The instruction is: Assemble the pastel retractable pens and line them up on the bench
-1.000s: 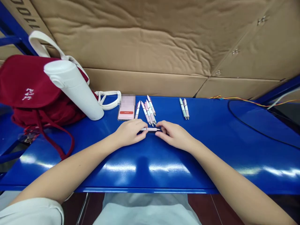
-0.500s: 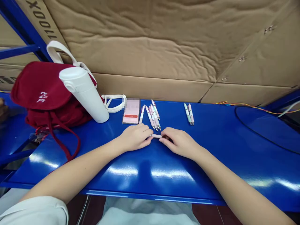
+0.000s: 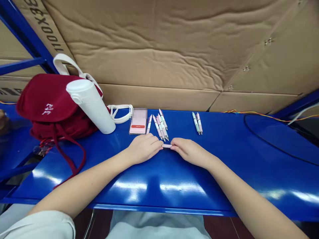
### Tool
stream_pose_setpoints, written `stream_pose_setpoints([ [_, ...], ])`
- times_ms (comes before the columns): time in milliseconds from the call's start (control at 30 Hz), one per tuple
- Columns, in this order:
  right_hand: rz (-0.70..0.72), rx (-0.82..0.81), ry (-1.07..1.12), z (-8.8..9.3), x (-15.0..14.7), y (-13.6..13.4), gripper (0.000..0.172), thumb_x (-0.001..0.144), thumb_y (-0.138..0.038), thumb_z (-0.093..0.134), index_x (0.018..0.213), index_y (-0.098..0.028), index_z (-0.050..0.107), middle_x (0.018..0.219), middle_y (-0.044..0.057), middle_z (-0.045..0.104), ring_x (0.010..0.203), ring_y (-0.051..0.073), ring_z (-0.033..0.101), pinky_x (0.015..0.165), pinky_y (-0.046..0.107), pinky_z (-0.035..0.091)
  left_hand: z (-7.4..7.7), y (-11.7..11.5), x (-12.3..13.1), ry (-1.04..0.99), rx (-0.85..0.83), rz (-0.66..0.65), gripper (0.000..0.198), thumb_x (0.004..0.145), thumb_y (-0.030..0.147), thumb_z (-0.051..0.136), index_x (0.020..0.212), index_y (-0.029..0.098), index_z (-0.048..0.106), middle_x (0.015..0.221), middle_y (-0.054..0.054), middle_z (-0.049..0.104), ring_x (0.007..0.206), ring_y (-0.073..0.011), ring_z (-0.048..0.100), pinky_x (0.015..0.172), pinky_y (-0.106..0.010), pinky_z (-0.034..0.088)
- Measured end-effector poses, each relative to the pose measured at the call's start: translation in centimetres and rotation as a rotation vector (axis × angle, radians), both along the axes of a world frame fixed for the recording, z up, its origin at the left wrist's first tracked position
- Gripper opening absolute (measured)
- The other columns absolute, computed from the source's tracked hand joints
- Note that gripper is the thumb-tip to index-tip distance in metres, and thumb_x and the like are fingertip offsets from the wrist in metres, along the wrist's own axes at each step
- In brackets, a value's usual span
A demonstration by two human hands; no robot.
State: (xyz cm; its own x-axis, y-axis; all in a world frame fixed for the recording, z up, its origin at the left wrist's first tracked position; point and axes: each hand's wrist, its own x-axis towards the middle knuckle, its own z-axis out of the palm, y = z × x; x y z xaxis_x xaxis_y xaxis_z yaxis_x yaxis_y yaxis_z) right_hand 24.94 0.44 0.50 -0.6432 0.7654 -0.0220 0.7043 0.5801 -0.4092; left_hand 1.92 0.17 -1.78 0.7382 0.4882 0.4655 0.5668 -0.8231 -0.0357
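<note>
Both my hands rest on the blue table [image 3: 174,179] and pinch one pink and white pen [image 3: 167,146] between them. My left hand [image 3: 144,148] closes on its left end, my right hand [image 3: 187,151] on its right end. Only a short piece of the pen shows between the fingertips. Just behind my hands lies a bunch of several pink and white pens [image 3: 159,124]. A separate pair of pens [image 3: 197,123], one greenish and one pink, lies further right.
A phone [image 3: 138,122] lies left of the pen bunch. A white bottle [image 3: 91,105] leans against a dark red bag [image 3: 50,106] with white straps at the left. Cardboard [image 3: 159,49] lines the back. Coloured wires [image 3: 264,111] and a black cable [image 3: 274,139] cross the right side.
My hands have drawn closer together along the pen, so less of it shows between my fingers. The camera has tilted a little.
</note>
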Motion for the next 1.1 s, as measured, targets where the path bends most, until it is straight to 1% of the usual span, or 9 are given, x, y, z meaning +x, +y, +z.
stream_pose_setpoints([
  [100, -0.055, 0.035, 0.109, 1.0, 1.5, 0.7, 0.028, 0.094, -0.034, 0.033, 0.084, -0.019, 0.055, 0.080, 0.004, 0.061, 0.073, 0.016, 0.056, 0.067, 0.026, 0.040, 0.4, 0.3, -0.6, -0.164, 0.075, 0.121, 0.038, 0.086, 0.043, 0.052, 0.115, 0.019, 0.051, 0.106, -0.009, 0.061, 0.099, -0.0235, 0.053, 0.084, -0.038, 0.039],
  [233, -0.363, 0.201, 0.118, 1.6, 4.3, 2.1, 0.031, 0.092, -0.036, 0.031, 0.078, -0.019, 0.052, 0.069, 0.003, 0.058, 0.065, 0.017, 0.054, 0.061, 0.025, 0.037, 0.2, 1.2, -1.5, -0.384, 0.156, 0.415, 0.040, 0.080, 0.041, 0.057, 0.111, 0.016, 0.049, 0.120, -0.016, 0.052, 0.115, -0.0296, 0.044, 0.093, -0.046, 0.031],
  [367, -0.674, 0.241, -0.083, 1.3, 5.6, 3.3, 0.035, 0.092, -0.037, 0.027, 0.081, -0.018, 0.055, 0.076, 0.008, 0.062, 0.066, 0.020, 0.056, 0.054, 0.026, 0.032, -0.2, 2.1, -1.8, -0.298, 0.048, 0.557, 0.024, 0.079, 0.036, 0.057, 0.096, 0.019, 0.055, 0.127, -0.013, 0.048, 0.124, -0.0334, 0.034, 0.097, -0.051, 0.026],
  [500, -0.801, 0.162, -0.262, 1.2, 5.4, 3.5, 0.043, 0.092, -0.040, 0.024, 0.089, -0.017, 0.060, 0.082, 0.013, 0.066, 0.070, 0.024, 0.060, 0.052, 0.028, 0.033, -0.2, 2.3, -1.7, -0.213, -0.018, 0.567, 0.020, 0.077, 0.037, 0.059, 0.083, 0.019, 0.059, 0.127, -0.011, 0.050, 0.126, -0.0367, 0.031, 0.098, -0.056, 0.024],
  [767, -0.707, 0.063, -0.373, 0.7, 5.0, 3.5, 0.040, 0.090, -0.041, 0.031, 0.087, -0.018, 0.064, 0.085, 0.015, 0.068, 0.069, 0.025, 0.064, 0.052, 0.028, 0.036, -0.1, 2.0, -1.3, -0.121, -0.074, 0.478, 0.020, 0.072, 0.038, 0.063, 0.073, 0.018, 0.061, 0.120, -0.010, 0.057, 0.125, -0.0378, 0.035, 0.103, -0.062, 0.014],
  [867, -0.701, 0.102, -0.279, 0.6, 4.3, 3.2, 0.039, 0.089, -0.043, 0.033, 0.075, -0.020, 0.061, 0.075, 0.009, 0.066, 0.062, 0.020, 0.060, 0.049, 0.025, 0.032, 0.0, 1.9, -1.2, -0.134, -0.073, 0.446, 0.018, 0.076, 0.037, 0.059, 0.076, 0.019, 0.064, 0.114, -0.007, 0.061, 0.123, -0.0361, 0.038, 0.103, -0.063, 0.013],
  [933, -0.673, 0.176, -0.141, 0.7, 3.2, 2.6, 0.038, 0.090, -0.043, 0.033, 0.070, -0.021, 0.057, 0.068, 0.004, 0.063, 0.060, 0.018, 0.057, 0.049, 0.024, 0.031, 0.1, 1.8, -1.1, -0.150, -0.080, 0.443, 0.020, 0.079, 0.038, 0.056, 0.079, 0.021, 0.066, 0.099, -0.006, 0.067, 0.116, -0.0334, 0.045, 0.104, -0.063, 0.012],
  [1000, -0.561, 0.230, -0.039, 0.7, 1.5, 1.7, 0.037, 0.091, -0.041, 0.033, 0.069, -0.020, 0.055, 0.065, 0.002, 0.060, 0.060, 0.016, 0.055, 0.051, 0.024, 0.032, 0.1, 1.6, -0.8, -0.155, -0.093, 0.444, 0.023, 0.081, 0.040, 0.054, 0.083, 0.021, 0.068, 0.087, -0.005, 0.068, 0.104, -0.0304, 0.051, 0.102, -0.062, 0.015],
  [1100, -0.269, 0.221, 0.034, 0.4, -1.1, 0.2, 0.029, 0.091, -0.033, 0.036, 0.076, -0.020, 0.057, 0.074, 0.002, 0.062, 0.065, 0.014, 0.056, 0.056, 0.022, 0.035, 0.0, 1.5, -0.3, -0.141, -0.117, 0.408, 0.024, 0.084, 0.036, 0.050, 0.090, 0.022, 0.069, 0.084, -0.006, 0.069, 0.096, -0.0273, 0.052, 0.099, -0.062, 0.019],
])
